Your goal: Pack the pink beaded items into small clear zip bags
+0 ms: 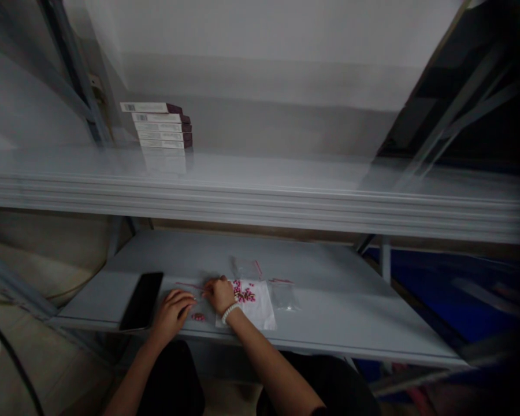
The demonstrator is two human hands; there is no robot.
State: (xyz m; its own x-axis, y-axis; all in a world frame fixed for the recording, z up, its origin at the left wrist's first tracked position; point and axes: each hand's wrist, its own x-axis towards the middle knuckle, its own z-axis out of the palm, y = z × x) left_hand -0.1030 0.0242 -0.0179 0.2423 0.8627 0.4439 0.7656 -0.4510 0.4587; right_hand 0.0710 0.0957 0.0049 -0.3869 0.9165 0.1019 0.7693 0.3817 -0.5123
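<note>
My left hand (173, 312) is over the lower shelf with its fingers bent toward a small clear bag with a red strip (188, 285). My right hand (219, 294), with a white bead bracelet (229, 312) at the wrist, has its fingertips pinched together near that bag; what they hold is too small to make out. Red and pink capsules (245, 292) lie on a white sheet (262, 309) beside my right hand. A small group of red pieces (198, 317) rests on the shelf between my hands.
Clear zip bags (247, 268) (285, 294) lie behind and right of the white sheet. A black tablet (142, 301) is at the left. Above, a stack of white boxes (162, 127) stands on the upper shelf (264, 173), whose edge overhangs the lower shelf (351, 312).
</note>
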